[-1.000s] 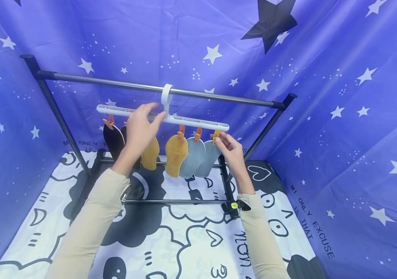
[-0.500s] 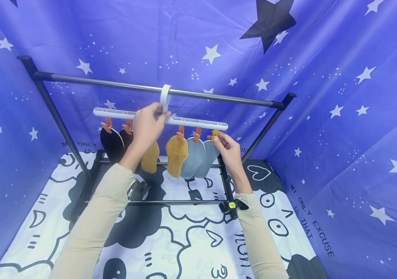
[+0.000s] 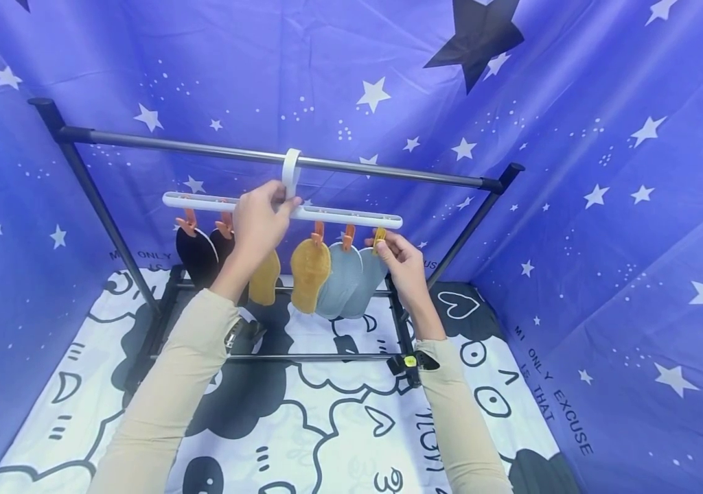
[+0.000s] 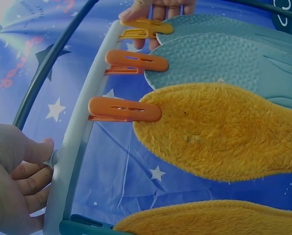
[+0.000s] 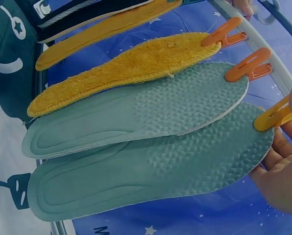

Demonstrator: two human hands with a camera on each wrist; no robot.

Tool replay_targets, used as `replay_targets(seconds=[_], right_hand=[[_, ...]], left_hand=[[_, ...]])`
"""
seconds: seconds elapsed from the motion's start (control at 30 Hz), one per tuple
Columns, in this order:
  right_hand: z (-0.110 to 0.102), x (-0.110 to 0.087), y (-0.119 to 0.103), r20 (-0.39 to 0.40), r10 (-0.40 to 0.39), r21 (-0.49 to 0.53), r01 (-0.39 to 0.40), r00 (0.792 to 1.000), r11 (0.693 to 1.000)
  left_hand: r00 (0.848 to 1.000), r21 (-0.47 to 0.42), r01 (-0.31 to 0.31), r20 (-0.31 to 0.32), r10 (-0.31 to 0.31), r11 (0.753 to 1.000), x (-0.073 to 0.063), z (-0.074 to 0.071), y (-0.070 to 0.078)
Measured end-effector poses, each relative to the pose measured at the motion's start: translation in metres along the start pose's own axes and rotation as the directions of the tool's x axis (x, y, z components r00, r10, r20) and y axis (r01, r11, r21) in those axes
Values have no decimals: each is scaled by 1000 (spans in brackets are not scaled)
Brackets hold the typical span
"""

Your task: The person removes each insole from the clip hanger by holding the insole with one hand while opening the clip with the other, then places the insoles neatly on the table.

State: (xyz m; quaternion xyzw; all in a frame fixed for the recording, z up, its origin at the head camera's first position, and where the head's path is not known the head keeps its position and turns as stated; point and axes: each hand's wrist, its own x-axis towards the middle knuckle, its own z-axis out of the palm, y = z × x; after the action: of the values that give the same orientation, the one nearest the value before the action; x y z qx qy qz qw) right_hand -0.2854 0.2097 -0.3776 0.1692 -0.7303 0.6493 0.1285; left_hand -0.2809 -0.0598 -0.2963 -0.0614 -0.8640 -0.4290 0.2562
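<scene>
A white hanger (image 3: 351,217) with a row of clips hangs by its hook (image 3: 291,171) on the metal rail. My left hand (image 3: 259,219) grips it at the base of the hook, thumb in front and fingers behind in the left wrist view. At the right end, my right hand (image 3: 406,266) pinches a yellow clip (image 5: 275,116) that bites the heel of a grey-green insole (image 5: 150,181). Beside it, orange clips (image 4: 136,61) hold a second grey-green insole (image 4: 204,61) and a fuzzy mustard insole (image 4: 209,129). Another mustard insole (image 3: 263,281) and black ones (image 3: 196,257) hang to the left, partly behind my left arm.
The rail (image 3: 388,169) spans a black-ended frame whose posts (image 3: 101,199) stand left and right. A lower crossbar (image 3: 314,357) runs near the cartoon-printed cloth (image 3: 327,439). Blue star-printed curtains (image 3: 605,240) enclose the back and sides.
My left hand has closed from a loose spread onto the base of the hook. The hanger has shifted slightly left, and my right hand has moved slightly left with the yellow clip.
</scene>
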Motion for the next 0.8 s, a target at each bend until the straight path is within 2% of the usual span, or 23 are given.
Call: replay_targets(seconds=[0.23,0.43,0.8], right_hand=[[1,1,2,0,-25,-13,25,1000,1000],[4,1,1,-16,-11,-27,11,1000,1000],[7,-2,-3,19,16,-79,-14,1000,997]], left_hand=[[1000,29,11,8,-11,1000,0,-2,0],[999,41,24,30,-25,999,2,-4,2],[998,50,26,57,-29,998,4,-6,2]])
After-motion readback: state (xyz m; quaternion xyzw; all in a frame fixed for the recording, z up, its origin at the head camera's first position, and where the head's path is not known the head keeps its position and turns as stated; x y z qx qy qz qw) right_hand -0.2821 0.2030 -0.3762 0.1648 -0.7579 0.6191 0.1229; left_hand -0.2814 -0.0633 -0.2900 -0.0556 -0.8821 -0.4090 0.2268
